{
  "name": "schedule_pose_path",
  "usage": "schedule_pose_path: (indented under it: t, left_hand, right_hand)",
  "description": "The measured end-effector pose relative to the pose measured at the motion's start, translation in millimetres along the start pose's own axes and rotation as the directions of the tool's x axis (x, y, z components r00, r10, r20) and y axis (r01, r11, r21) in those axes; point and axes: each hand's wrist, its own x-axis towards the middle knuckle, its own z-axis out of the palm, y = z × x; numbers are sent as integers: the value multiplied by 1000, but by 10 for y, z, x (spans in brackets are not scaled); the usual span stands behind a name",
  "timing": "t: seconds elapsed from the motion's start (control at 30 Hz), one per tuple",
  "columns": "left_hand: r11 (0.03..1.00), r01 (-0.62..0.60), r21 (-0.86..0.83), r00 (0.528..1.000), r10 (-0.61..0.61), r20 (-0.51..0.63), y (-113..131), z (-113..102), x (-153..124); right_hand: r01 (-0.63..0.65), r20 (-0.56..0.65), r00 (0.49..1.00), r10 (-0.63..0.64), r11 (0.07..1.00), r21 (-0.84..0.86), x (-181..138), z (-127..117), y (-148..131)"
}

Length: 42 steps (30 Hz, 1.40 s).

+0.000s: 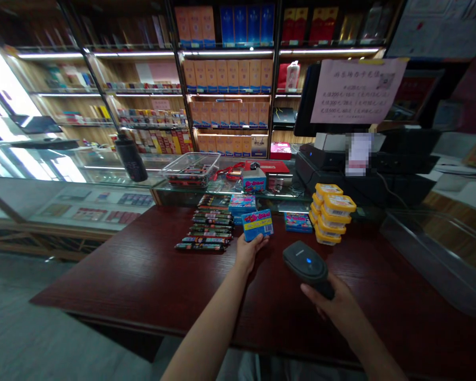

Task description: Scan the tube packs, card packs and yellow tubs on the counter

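Note:
My left hand grips a small blue and yellow box by its lower edge, tilted up so that a printed face with a barcode shows. In my right hand is a black handheld barcode scanner with a lit blue light, its head pointing left towards the box. Behind the held box stands a stack of similar blue boxes. One more blue box lies flat to the right. Left of these, several slim dark printed packets lie in a row.
Yellow-lidded tubs are stacked at the right, beside a clear plastic bin. On the glass counter stand a clear tray of packets and a black bottle. A monitor carries a paper sign. Shelves of boxes line the back.

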Motion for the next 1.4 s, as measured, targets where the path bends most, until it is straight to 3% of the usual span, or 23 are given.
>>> schedule_pose_path:
  t: [0.13,0.3,0.47,0.53,0.63,0.73,0.83,0.93,1.0,1.07,1.13,1.23,1.3,1.4]
  left_hand:
    - [1000,-4,19,999,4,-35,-1,33,2]
    - [1000,1,21,999,0,-45,5,50,-9]
    - [1000,0,13,1000,0,-14,25,35,-37]
    - [1000,-4,26,1000,4,-13,23,37,-42]
    - [996,-44,74,999,44,1,12,48,-43]
    - [949,-175,262,984,177,17,26,59,-42]
    - [767,-374,521,909,414,43,134,64,-38]
    - [521,-542,659,759,640,118,378,78,1]
    - [331,-603,726,663,713,226,604,101,75]
    - [83,-588,805,603,707,368,836,136,194]
    - [-178,-499,848,591,645,484,1025,173,343]
    - [-454,-375,808,627,518,582,1170,205,551]
    - [-562,-342,753,663,423,618,1182,193,639]
    - [-623,-343,703,701,329,633,1126,112,679]
  right_hand:
    - [-13,-35,999,17,995,97,-64,61,-65]
    - [-3,-42,999,6,997,76,-74,44,-60]
    - [162,-1,986,-166,966,-203,-28,-102,-82]
    - [212,2,973,-230,890,-405,8,-166,-80]
    - [214,-17,947,-322,668,-712,89,-231,29]
    - [283,34,873,-487,448,-848,189,-258,278]
    - [317,69,815,-575,344,-884,277,-270,549]
    - [334,67,795,-603,343,-878,332,-283,719]
    - [337,55,788,-614,355,-872,355,-296,766]
    - [356,65,784,-618,360,-863,370,-306,782]
    - [365,70,790,-609,376,-852,379,-307,786]
    - [362,46,797,-603,416,-834,384,-293,794]
    - [371,35,791,-610,433,-822,380,-281,797]
    - [347,9,802,-597,453,-821,366,-273,778]
